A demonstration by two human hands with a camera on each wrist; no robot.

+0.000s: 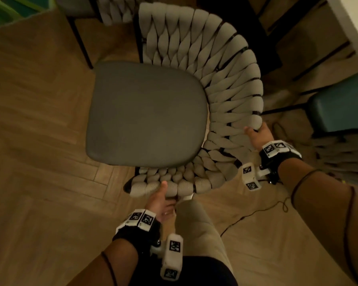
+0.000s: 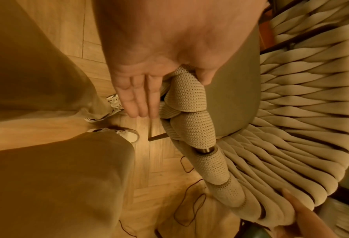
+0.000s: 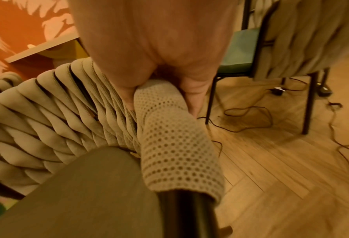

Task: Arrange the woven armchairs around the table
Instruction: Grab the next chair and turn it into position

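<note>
A woven armchair point(image 1: 147, 114) with a grey seat cushion and a thick beige braided rim stands on the wood floor right in front of me. My left hand point(image 1: 166, 198) holds the near end of the rim point(image 2: 189, 104). Its thumb hooks over the inside and its straight fingers point(image 2: 139, 99) run down the outside. My right hand point(image 1: 256, 133) grips the rim at the right side, thumb on top. In the right wrist view my right hand point(image 3: 161, 104) wraps the mesh-covered rim point(image 3: 173, 145). A pale table edge point(image 1: 351, 27) shows at the top right.
A second woven chair point(image 1: 112, 11) stands just beyond this one, its black legs close by. A chair with a teal seat point(image 1: 339, 104) is at the right. Thin black cables point(image 1: 256, 213) trail over the floor near my legs point(image 1: 196, 228). Bare herringbone floor lies to the left.
</note>
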